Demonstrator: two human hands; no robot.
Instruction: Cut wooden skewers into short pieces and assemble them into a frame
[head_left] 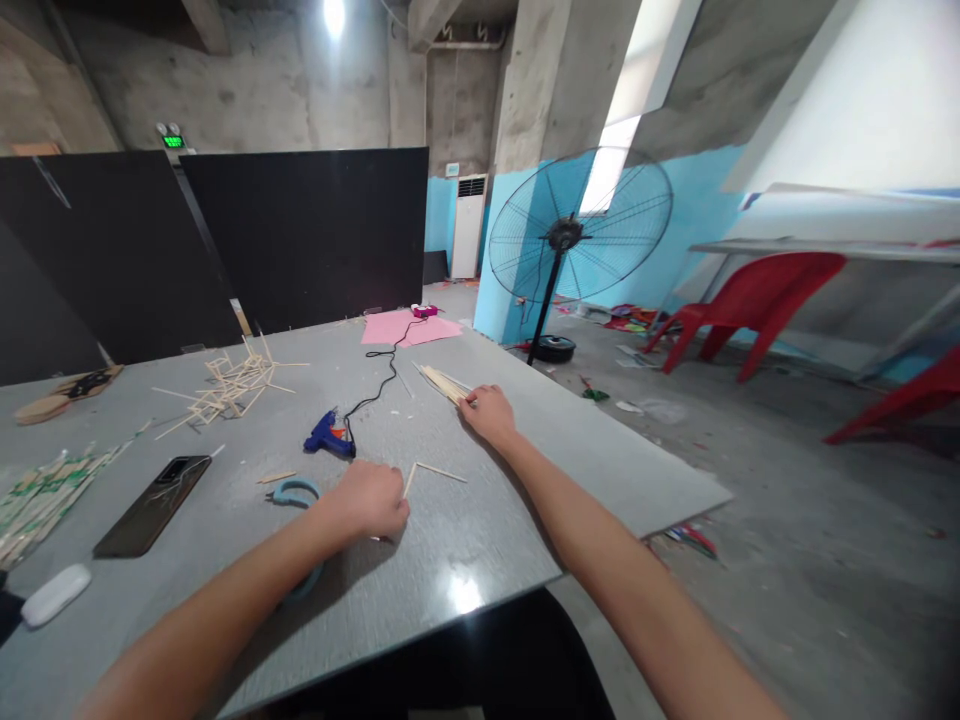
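Note:
My left hand (375, 502) is closed on one end of two thin wooden sticks (441, 471) that meet in a bent angle just above the table. Further out, my right hand (489, 412) has its fingers closed at the near end of a bundle of wooden sticks (442, 383); how many it grips is hidden. Beyond my left hand lies a blue glue gun (330, 434) with a black cord. Light-blue cutters (295, 490) lie partly under my left forearm, beside short stick pieces (277, 478).
A loose framework of sticks (232, 385) stands at the back left. A phone (154, 505), a white case (57, 595) and wrapped sticks (52, 490) lie left. Pink paper (382, 328) is at the far edge. A fan (564, 235) and red chair (757, 300) stand beyond.

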